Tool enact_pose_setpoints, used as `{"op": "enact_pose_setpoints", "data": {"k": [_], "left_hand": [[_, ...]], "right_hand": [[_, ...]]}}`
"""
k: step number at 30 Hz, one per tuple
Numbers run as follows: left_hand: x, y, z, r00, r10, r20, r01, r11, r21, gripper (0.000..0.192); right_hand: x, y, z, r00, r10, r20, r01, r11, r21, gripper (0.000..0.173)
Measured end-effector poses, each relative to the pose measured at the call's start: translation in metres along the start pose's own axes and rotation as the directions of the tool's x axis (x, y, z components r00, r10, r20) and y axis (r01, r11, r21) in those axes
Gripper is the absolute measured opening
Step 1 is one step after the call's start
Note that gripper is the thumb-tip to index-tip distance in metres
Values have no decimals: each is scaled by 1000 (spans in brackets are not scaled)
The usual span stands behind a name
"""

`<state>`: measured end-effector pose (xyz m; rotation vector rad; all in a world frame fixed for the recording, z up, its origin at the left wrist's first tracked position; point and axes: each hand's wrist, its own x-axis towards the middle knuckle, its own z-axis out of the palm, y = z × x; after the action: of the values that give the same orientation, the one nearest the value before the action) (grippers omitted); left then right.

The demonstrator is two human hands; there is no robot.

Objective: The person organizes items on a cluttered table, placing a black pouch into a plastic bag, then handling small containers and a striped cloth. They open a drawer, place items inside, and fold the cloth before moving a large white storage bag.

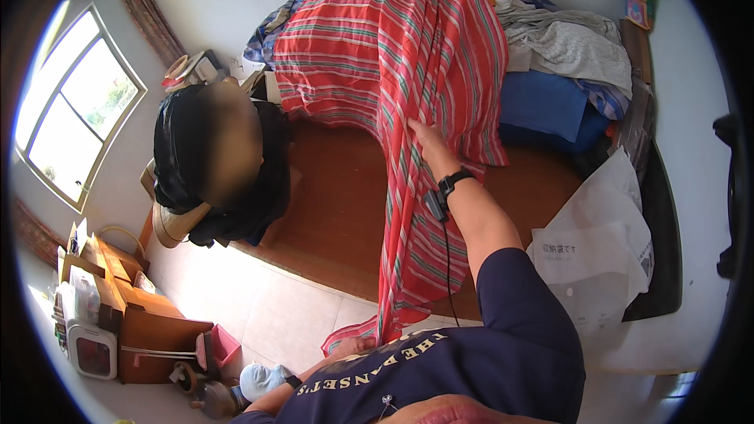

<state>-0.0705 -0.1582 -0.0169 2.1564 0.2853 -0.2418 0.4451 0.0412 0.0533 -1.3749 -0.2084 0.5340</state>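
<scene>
A red striped cloth (347, 53) with white and green stripes drapes over a bulky pile and hangs in long gathered folds down the middle. My right hand (429, 136), arm stretched forward, pinches these folds about halfway along. A black watch is on that wrist, with a small dark device (436, 206) and its cable beside it. Low in the picture, close to my body, my left hand (356, 345) grips the cloth near its lower end; its fingers are partly hidden. Beneath the cloth lies a reddish-brown wooden platform (336, 188).
Another person (271, 176) in black is at the left of the platform. White plastic storage bags (583, 247) lie at the right, near folded grey cloth (583, 47) and a blue fabric item (542, 103). Cardboard boxes (159, 341) and a pink dustpan (222, 344) stand lower left.
</scene>
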Motion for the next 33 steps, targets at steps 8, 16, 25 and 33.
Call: {"op": "enact_pose_setpoints", "data": {"k": [8,16,25,33], "left_hand": [[11,62,-18,937,-350,-4,209,568,-796,32],[40,8,-4,949,-270,-164,93,736,-670,28],[69,35,-75,749,-44,-661,40,999,-20,68],[134,114,-143,567,439,-697,-272,898,345,81]], "right_hand": [[-62,-93,-75,917,2,399,-190,880,435,49],[-180,-114,-145,866,-36,499,-163,923,349,41],[-289,-86,-179,766,-52,641,164,979,-117,31],[-363,-84,-202,621,215,753,142,915,-378,27]]}}
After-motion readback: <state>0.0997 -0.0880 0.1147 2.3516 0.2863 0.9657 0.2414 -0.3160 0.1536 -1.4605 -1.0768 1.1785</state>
